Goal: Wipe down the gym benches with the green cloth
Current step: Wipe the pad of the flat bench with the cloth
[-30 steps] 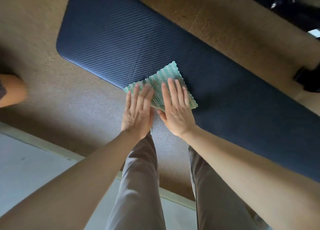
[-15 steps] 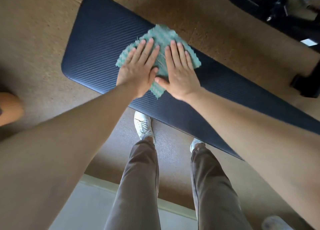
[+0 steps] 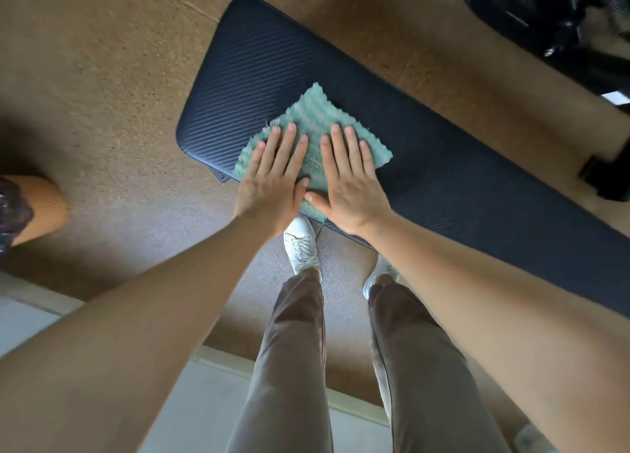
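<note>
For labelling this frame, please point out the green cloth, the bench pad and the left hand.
green cloth (image 3: 315, 111): head view, its uncovered far corner.
bench pad (image 3: 460, 166): head view, bare ribbed top right of the cloth.
left hand (image 3: 272, 183): head view, back of the hand.

A long dark-blue ribbed padded bench runs from upper centre to the right edge, above a brown speckled floor. A green fuzzy cloth lies on the bench's left end, mid-frame. The left hand and right hand lie flat side by side on the cloth's lower part. A white laced shoe sits just below them.
</note>
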